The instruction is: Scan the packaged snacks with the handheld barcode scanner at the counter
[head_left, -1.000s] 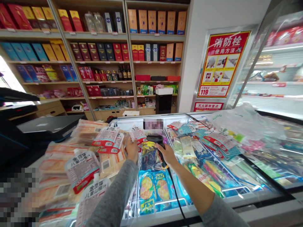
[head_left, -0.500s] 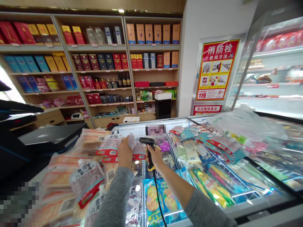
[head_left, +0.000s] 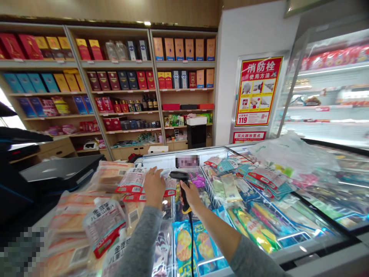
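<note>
My right hand (head_left: 190, 196) is wrapped round the grip of a black and yellow barcode scanner (head_left: 180, 176), whose cable hangs down toward me. To its left, my left hand (head_left: 155, 186) lies over white and red drink pouches (head_left: 131, 180), fingers stretched and slightly apart, with nothing seen held in it. Part of another pouch (head_left: 170, 186) shows between this hand and the scanner. More pouches (head_left: 104, 223) lie nearer me on clear packs of pale, orange-striped food (head_left: 70, 227). My left palm and the pouch surface beneath it are hidden.
A glass-topped freezer (head_left: 198, 152) with wire baskets of colourful packets (head_left: 255, 227) spreads below and to the right. A crumpled plastic bag (head_left: 291, 152) lies on its glass. Dark counter equipment (head_left: 62, 169) stands left. Shelves of boxed bottles (head_left: 123, 80) line the back.
My left hand has let go of the pouch it pinched upright, and its fingers have spread over the pile. The scanner stays in my right hand, almost unmoved. The view has shifted slightly.
</note>
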The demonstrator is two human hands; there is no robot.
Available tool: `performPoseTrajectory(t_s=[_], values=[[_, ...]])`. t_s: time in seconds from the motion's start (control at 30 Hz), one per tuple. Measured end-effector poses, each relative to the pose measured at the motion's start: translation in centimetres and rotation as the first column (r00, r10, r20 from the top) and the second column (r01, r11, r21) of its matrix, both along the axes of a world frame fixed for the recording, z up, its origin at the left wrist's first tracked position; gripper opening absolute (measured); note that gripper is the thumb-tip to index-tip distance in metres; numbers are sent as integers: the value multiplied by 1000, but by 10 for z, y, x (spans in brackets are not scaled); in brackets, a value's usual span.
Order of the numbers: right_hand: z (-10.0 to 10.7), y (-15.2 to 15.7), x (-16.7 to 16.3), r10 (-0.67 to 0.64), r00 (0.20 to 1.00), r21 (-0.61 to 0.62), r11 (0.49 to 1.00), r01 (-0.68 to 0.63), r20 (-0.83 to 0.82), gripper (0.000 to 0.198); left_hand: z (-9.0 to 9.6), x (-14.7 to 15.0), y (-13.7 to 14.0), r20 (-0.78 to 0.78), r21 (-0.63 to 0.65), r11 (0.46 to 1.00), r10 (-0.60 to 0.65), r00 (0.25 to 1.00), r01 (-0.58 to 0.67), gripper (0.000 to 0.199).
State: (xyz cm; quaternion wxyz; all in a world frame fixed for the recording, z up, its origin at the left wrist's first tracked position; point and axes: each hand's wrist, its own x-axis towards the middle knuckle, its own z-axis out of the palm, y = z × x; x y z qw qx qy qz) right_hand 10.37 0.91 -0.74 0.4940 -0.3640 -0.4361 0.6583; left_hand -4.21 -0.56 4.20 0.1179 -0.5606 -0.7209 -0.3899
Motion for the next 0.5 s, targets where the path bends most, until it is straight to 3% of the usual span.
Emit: performPoseTrajectory(t_s=[0.1,0.23,0.37,0.5], values=[[9,2,22,-4,1000,25,1000,3,18,41,1,24,7,215,72,982,-184,959,173,30],[19,12,72,-90,993,53,995,87,69,42,-7,75,23,507,67,926,-353,786,372,31],[20,21,145,-287,955,87,956,280,81,42,-9,129,45,577,104,868,-450,681,485,34],[18,21,227,-476,875,109,878,466,89,44,-8,189,72,542,-10,770,-532,651,637,29]])
